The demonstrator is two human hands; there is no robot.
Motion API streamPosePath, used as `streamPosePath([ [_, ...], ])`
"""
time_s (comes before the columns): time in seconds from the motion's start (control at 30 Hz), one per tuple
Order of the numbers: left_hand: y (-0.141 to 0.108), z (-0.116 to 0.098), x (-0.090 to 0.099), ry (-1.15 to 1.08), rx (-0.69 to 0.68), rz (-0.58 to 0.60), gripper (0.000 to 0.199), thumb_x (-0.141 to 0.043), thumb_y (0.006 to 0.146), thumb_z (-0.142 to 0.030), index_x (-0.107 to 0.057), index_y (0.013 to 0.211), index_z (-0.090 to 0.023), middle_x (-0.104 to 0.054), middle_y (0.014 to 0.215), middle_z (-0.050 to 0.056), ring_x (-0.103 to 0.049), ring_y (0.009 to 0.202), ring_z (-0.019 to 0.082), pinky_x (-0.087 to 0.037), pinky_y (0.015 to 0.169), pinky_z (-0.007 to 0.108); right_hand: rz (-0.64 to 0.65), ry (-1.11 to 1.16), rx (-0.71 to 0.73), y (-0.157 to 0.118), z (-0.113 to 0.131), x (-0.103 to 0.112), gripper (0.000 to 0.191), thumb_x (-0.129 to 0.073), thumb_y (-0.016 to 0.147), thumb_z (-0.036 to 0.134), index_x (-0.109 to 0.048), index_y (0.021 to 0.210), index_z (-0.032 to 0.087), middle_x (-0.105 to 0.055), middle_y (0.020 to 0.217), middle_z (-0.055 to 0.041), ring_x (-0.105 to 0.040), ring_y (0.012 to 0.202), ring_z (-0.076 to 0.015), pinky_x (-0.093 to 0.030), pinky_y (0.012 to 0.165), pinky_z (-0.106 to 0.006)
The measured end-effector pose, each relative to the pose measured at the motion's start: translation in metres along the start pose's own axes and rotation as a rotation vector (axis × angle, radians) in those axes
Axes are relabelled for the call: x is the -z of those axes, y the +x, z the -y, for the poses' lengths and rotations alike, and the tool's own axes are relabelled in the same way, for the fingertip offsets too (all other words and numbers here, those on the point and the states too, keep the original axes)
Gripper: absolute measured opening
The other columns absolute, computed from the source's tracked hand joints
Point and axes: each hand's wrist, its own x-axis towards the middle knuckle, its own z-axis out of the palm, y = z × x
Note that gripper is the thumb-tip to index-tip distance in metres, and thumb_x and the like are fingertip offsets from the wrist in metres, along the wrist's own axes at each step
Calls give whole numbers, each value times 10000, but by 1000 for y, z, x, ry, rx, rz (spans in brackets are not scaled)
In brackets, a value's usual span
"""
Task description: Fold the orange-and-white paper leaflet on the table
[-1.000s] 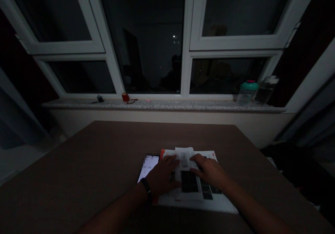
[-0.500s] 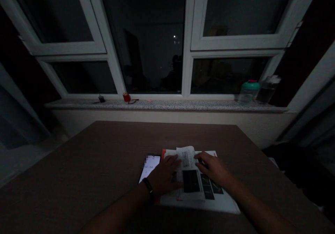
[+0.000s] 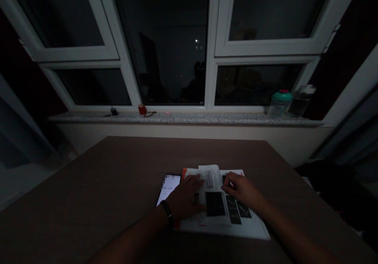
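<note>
Brown table (image 3: 132,159), lit phone (image 3: 170,184) on it, printed papers (image 3: 234,211) just beside

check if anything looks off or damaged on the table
The printed sheet sits out of line with the booklet beneath, its top jutting past the booklet's far edge. I see no spill or damage in this dim light.

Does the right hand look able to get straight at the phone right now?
Probably not straight: the left hand, spread over the papers, lies between the right hand and the phone. Going over or around it looks possible.
</note>
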Motion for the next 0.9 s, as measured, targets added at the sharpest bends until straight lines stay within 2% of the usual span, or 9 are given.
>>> streamPosePath([
  [0.3, 0, 2, -2, 24, -18, -16, 822, -717, 761, -577, -406, 1426, -208, -320, 1528, 125, -293, 1386, 332, -300, 1111, 496, 42, 32, 18, 1, -2, -2, 86, -647, 820, 261, -599, 773, 207, -625, 783, 7, -579, 708, -151, -378, 630, -237],
  [0.57, 1, -1, 0, 17, 3, 11, 836, -740, 749, -547, -405, 1429, -192, -316, 1529, 139, -281, 1394, 334, -281, 1124, 495, -5, 68, 2, -1, -1, 7, 121, -558, 872, 274, -620, 793, 206, -641, 778, 3, -584, 683, -152, -394, 662, -258],
  [0.9, 0, 1, -1, 23, -23, -12, 859, -705, 760, -609, -397, 1440, -184, -313, 1532, 140, -288, 1390, 337, -286, 1124, 502, 49, 54, 22, -1, -2, -1, 49, -642, 799, 205, -602, 771, 204, -610, 782, 11, -577, 708, -148, -390, 646, -240],
])
